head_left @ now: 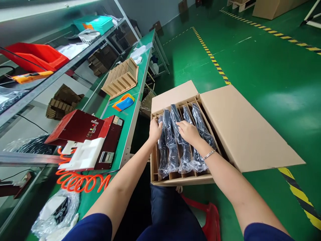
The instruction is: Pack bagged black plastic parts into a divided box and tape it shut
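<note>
An open cardboard box [183, 182] has cardboard dividers inside, with several black parts in clear plastic bags [173, 147] standing on edge in its slots. My left hand [155, 130] is at the box's left inner side, fingers curled beside the leftmost bagged part [163, 150]. What those fingers hold is hidden. Further right, my right hand [188, 132] reaches over the middle slots. Its thumb and fingers are closed at the upper part of a bagged black part [176, 115]. A metal bracelet circles the right wrist.
A green workbench [130, 134] runs along the left, carrying a red machine [82, 130], an orange coiled hose [77, 180], a blue-and-orange tape dispenser [124, 102] and a cardboard divider insert [121, 78]. The box's wide flap [248, 130] spreads right. A red stool [212, 221] stands below.
</note>
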`<state>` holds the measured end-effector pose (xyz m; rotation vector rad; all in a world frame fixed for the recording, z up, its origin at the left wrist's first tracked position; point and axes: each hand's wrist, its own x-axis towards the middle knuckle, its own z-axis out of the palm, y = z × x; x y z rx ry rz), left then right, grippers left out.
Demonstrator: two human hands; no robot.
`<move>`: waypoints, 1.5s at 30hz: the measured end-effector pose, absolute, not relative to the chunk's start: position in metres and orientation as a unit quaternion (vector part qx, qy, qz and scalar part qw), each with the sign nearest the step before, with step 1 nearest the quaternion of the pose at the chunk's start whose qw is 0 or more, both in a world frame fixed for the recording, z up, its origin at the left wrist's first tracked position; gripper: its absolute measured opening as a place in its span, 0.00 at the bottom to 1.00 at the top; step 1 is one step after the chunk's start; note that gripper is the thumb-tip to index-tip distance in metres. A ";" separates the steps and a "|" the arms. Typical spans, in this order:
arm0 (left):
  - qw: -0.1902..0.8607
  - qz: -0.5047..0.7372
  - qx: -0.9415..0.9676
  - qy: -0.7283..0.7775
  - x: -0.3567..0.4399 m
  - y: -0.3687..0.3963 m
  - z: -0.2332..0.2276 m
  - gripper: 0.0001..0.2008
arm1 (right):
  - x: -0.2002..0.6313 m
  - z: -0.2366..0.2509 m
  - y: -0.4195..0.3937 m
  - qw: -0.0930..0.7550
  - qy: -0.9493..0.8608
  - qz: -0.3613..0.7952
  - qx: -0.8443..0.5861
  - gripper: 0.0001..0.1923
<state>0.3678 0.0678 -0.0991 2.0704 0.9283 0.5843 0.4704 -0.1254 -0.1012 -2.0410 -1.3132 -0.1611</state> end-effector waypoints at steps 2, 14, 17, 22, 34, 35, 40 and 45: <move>0.377 0.204 0.824 0.371 0.378 0.057 -0.102 0.15 | 0.469 -0.100 -0.125 0.338 -0.510 -0.058 -0.789 0.19; 0.521 0.228 0.737 0.365 0.372 0.051 -0.110 0.16 | 0.473 -0.100 -0.129 0.334 -0.495 -0.061 -0.800 0.20; 0.591 0.266 0.690 0.322 0.352 0.053 -0.102 0.16 | 0.472 -0.097 -0.130 0.329 -0.492 -0.058 -0.804 0.20; 0.658 0.299 0.624 0.296 0.323 0.058 -0.096 0.17 | 0.466 -0.092 -0.129 0.314 -0.508 -0.048 -0.800 0.20; 0.687 0.228 0.607 0.329 0.330 0.065 -0.102 0.09 | 0.464 -0.089 -0.130 0.299 -0.507 -0.037 -0.808 0.20; 0.680 0.216 0.613 0.339 0.333 0.066 -0.103 0.09 | 0.464 -0.089 -0.130 0.297 -0.506 -0.035 -0.809 0.20; 0.623 0.194 0.659 0.374 0.344 0.067 -0.104 0.08 | 0.465 -0.089 -0.129 0.286 -0.502 -0.026 -0.816 0.20; 0.538 0.178 0.728 0.385 0.365 0.052 -0.103 0.10 | 0.465 -0.089 -0.129 0.253 -0.487 -0.023 -0.836 0.20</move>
